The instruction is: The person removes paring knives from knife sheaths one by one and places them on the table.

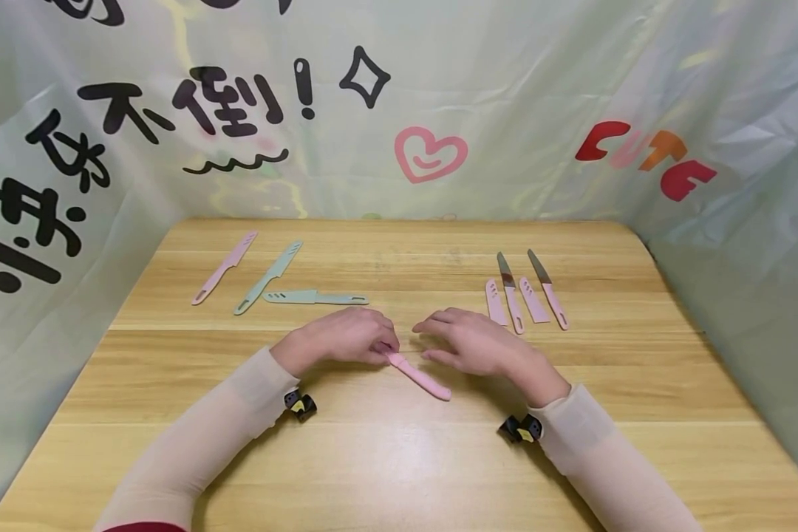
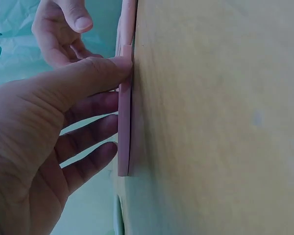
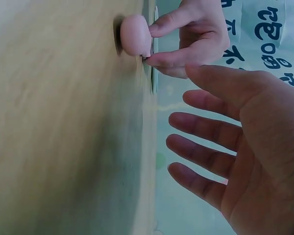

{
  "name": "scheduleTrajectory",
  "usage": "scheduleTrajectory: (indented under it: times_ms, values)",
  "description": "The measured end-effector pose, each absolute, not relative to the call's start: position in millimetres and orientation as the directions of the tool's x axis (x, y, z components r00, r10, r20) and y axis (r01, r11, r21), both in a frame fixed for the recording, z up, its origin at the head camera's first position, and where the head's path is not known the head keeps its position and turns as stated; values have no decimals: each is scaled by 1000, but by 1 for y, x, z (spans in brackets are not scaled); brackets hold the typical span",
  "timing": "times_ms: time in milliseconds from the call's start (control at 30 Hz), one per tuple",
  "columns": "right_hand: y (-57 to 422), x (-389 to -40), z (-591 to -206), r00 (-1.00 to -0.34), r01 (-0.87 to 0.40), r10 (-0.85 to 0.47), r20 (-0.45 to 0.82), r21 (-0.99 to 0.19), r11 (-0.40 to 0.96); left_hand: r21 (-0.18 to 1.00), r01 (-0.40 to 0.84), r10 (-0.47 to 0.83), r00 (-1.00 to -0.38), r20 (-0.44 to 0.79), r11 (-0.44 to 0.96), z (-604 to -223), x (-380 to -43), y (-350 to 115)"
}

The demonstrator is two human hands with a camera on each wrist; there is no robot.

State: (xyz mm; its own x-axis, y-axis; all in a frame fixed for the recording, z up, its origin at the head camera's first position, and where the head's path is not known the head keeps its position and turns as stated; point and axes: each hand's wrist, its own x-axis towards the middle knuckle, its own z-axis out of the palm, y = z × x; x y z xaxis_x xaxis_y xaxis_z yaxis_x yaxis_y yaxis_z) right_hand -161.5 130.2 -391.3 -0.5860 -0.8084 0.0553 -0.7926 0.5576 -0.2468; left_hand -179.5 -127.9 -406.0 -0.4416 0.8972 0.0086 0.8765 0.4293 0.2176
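Pink knife (image 1: 423, 379) in pinch of L grip (image 1: 346, 336); R grip (image 1: 472, 341) relaxed, nr knife but apart.

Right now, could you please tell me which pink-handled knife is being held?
The middle pink knife, its cover pinched by the left hand; the sheathed pink knife at far left and both bare-bladed knives at right lie untouched.

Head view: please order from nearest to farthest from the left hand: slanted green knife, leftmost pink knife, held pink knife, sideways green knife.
1. Held pink knife: in the left hand.
2. Sideways green knife: just beyond it.
3. Slanted green knife: farther left.
4. Leftmost pink knife: far left.
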Motion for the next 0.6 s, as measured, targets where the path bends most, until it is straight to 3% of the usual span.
scheduleTrajectory:
  times_ms: [233,600]
  values:
    - [129,-159,-392,-576,-796,-816,41,-255,549,253,847,877,-480,-8,467,-405,-178,-127]
    - [128,-157,-391,-582,-796,-812,44,-236,557,322,796,826,-560,67,513,-397,-180,-134]
